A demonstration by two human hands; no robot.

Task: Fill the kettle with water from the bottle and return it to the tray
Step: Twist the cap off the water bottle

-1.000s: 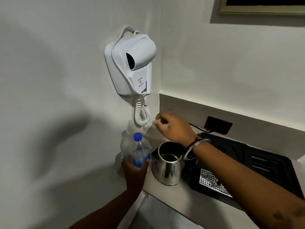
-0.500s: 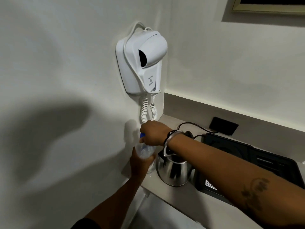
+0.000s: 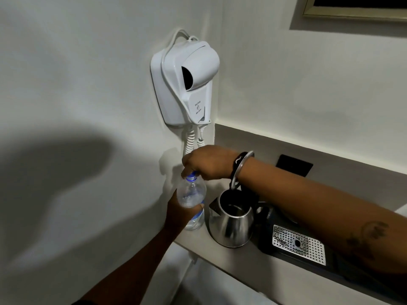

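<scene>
Left hand point(image 3: 182, 213): fingers wrapped round the bottle point(image 3: 191, 199). Right hand point(image 3: 209, 162): fingertips pinched on the cap point(image 3: 191, 175), wrist bent down.

Dim, soft-focus view; a broad shadow darkens the left wall point(image 3: 66, 164), with wide-angle bending at the edges.

pale counter point(image 3: 237, 264), steel kettle point(image 3: 231, 227), black tray point(image 3: 293, 254), bottle point(image 3: 191, 194)

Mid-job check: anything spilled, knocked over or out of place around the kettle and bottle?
Nothing stands out. The kettle stands upright on the counter beside its tray, lid open. The bottle is upright, capped. No spill visible.
</scene>
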